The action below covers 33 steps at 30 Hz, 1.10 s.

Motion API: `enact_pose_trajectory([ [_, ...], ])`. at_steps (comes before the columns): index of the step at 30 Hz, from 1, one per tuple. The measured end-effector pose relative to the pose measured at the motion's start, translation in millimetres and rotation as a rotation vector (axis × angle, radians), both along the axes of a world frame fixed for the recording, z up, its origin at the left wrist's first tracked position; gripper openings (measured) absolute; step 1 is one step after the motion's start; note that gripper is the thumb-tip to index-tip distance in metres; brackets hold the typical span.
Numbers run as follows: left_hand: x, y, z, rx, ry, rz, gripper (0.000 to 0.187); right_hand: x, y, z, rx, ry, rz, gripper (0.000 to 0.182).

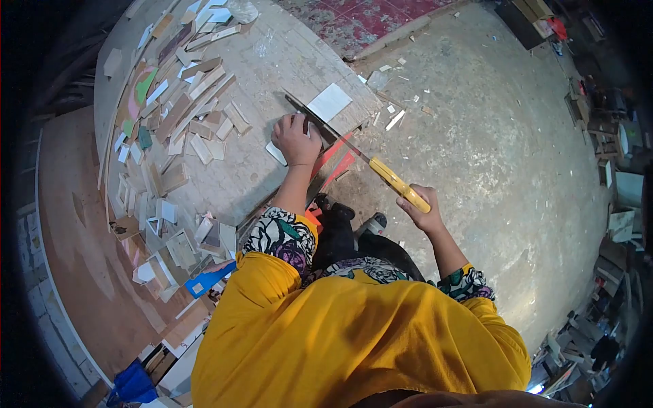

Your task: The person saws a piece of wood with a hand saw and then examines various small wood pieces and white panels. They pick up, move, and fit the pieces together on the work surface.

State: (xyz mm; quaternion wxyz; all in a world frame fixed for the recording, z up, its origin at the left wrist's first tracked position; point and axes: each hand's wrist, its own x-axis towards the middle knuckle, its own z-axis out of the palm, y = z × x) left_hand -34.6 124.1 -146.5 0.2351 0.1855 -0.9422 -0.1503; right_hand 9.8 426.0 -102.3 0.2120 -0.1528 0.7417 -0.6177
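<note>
My right hand [423, 208] is wrapped round the yellow handle of a handsaw [385, 171]. The saw's thin blade slants up and left, over the corner of a wooden worktable [255, 173]. Close against the near side of the blade, my left hand [297, 139] presses down with bent fingers on a white board [275, 153], mostly hidden beneath the palm. A flat white piece [330, 102] shows on the other side of the blade, near the table edge. Below the table edge are red-orange parts [338, 166].
Wood offcuts [183, 109] cover the table's left side in a heap. A blue-handled tool [209, 280] lies near my left elbow. Small scraps [394, 120] dot the concrete floor [490, 156] to the right. A red floor patch [367, 24] is at the top.
</note>
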Motion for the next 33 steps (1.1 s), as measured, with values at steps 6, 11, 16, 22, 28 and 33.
enact_pose_trajectory([
  [6,-0.2,2.8,3.5,0.004,-0.057,0.014,0.022,-7.7,-9.8,6.1,0.005,-0.059,-0.025,0.025],
  [11,0.9,5.0,9.6,-0.030,-0.102,0.014,0.021,-0.5,-16.1,9.9,0.012,-0.096,-0.056,0.023],
  [16,-0.7,2.7,9.3,-0.044,-0.094,0.016,0.024,-2.4,-23.0,18.5,0.070,-0.054,-0.061,0.022],
  [22,-0.7,4.0,7.9,-0.088,-0.080,0.038,0.022,-10.7,-22.5,20.8,0.062,-0.059,-0.046,0.022],
  [28,-0.8,3.0,5.0,-0.118,-0.061,0.028,0.022,-14.0,-18.2,9.8,0.096,0.122,0.049,0.022],
  [33,-1.0,3.5,8.1,-0.098,-0.050,0.010,0.022,-17.7,-26.3,17.1,0.069,0.029,-0.005,0.022],
])
